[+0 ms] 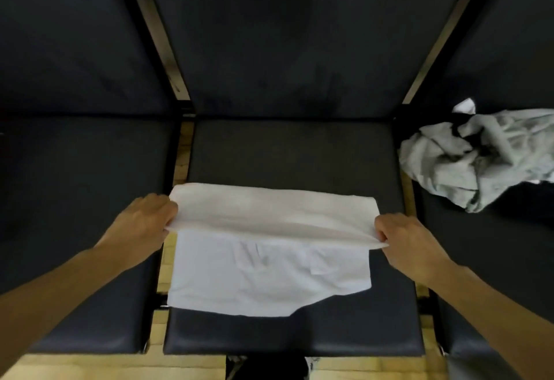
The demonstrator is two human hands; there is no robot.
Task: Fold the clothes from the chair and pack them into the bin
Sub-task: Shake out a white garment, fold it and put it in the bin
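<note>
A white garment (269, 259) lies spread on the black seat of the middle chair (287, 151). Its far part is lifted and folded toward me over the near part. My left hand (147, 220) grips the left end of that fold. My right hand (404, 238) pinches the right end of the fold. The lower layer lies flat, its near edge uneven at the right. A crumpled grey garment (479, 160) with a bit of white and black cloth sits piled on the chair to the right. No bin is in view.
Three black padded chairs stand side by side with dark backrests behind. The left chair seat (84, 175) holds nothing. Wooden floor (120, 367) shows in the gaps and below the seats. A dark shape lies on the floor by my feet (269, 367).
</note>
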